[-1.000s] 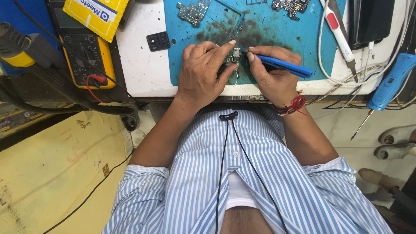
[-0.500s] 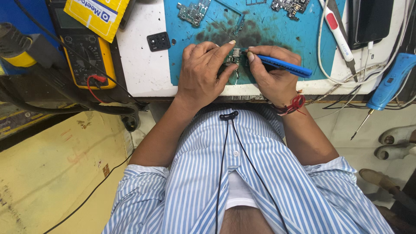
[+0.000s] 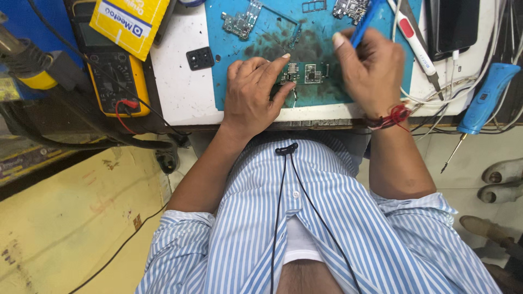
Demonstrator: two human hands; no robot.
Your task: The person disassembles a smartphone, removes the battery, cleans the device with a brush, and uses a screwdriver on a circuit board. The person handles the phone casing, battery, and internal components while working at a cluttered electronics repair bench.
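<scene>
Head view: a small green circuit board is pinned flat on the blue mat under the fingertips of the left hand. The board lies just past those fingers and is touched by them, not gripped. A blue tool is clenched in the right hand, which is lifted just beside the board, and its tip is hidden. The step looks like a pause in work on the board. For the next move, the tool tip would need to be brought down gently while the board is kept from sliding. A yellow meter is seen well away from the fingers.
</scene>
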